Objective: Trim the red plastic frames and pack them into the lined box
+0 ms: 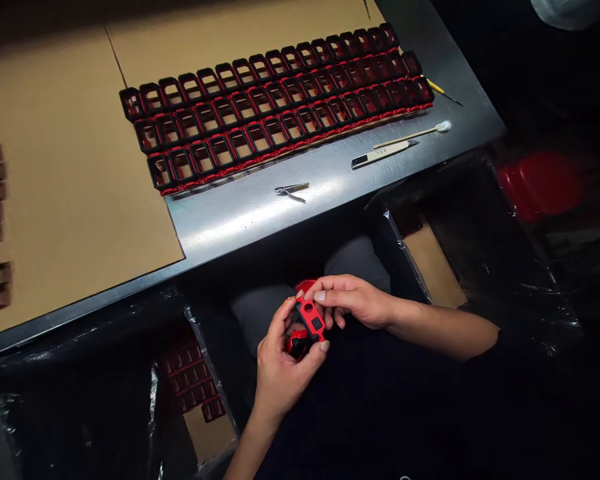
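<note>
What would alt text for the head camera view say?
Two bare hands, left hand and right hand, hold a small red and black plastic part over the person's lap, below a metal table. On the table lie rows of matching red-and-black frames, tweezers, a utility knife and a cotton swab.

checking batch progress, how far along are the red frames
Done: three long rows of red-and-black frames stand on the table. In hand: both the left hand and right hand hold one red part. Left: more frames wait in the lined box below.
</note>
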`<state>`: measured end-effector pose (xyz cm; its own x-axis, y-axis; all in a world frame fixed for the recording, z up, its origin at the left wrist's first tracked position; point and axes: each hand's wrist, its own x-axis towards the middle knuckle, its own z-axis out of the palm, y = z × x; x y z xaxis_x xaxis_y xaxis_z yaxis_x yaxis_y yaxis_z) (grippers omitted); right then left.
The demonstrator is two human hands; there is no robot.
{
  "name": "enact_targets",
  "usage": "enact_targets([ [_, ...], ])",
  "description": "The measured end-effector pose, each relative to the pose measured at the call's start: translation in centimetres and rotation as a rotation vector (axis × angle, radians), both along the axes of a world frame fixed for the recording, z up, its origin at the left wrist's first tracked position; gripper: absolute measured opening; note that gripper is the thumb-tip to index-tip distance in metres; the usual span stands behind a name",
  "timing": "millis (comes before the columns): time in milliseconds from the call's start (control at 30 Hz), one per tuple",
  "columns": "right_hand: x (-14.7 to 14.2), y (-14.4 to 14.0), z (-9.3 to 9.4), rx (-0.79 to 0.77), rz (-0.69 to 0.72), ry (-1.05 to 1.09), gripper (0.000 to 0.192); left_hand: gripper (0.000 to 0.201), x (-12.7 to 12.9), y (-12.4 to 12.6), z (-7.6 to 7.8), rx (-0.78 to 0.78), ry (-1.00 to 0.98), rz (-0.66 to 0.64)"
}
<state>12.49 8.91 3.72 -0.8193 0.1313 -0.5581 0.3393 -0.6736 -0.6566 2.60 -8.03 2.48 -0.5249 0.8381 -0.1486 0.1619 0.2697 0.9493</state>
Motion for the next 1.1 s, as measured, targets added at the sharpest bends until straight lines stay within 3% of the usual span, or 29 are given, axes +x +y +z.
enact_targets([
  [133,-0.3,0.1,0.2,0.062,0.045,-0.034,0.030,0.068,-0.3,-0.1,0.0,-0.028,0.173,-0.033],
  [300,-0.2,-0.2,0.7,0.099,0.050,0.045,0.033,0.077,-0.7,-0.2,-0.4,0.125,0.487,-0.121],
  [433,0.0,-0.3,1.0,0.083,0.074,0.116,0.026,0.079,-0.7,-0.5,-0.9,0.091,0.416,-0.104],
  [633,0.5,-0.1,0.4,-0.036,0.095,0.128,0.031,0.052,-0.6,-0.5,-1.1,0.145,0.323,-0.088],
  [900,1.1,0.1,-1.0,0.012,0.105,0.275,0.031,0.046,-1.0,-0.1,-0.6,0.263,0.450,-0.041],
  [1100,1.5,0.3,-1.7,-0.049,0.062,0.286,0.031,0.047,-1.4,0.0,1.1,0.277,0.554,-0.137],
])
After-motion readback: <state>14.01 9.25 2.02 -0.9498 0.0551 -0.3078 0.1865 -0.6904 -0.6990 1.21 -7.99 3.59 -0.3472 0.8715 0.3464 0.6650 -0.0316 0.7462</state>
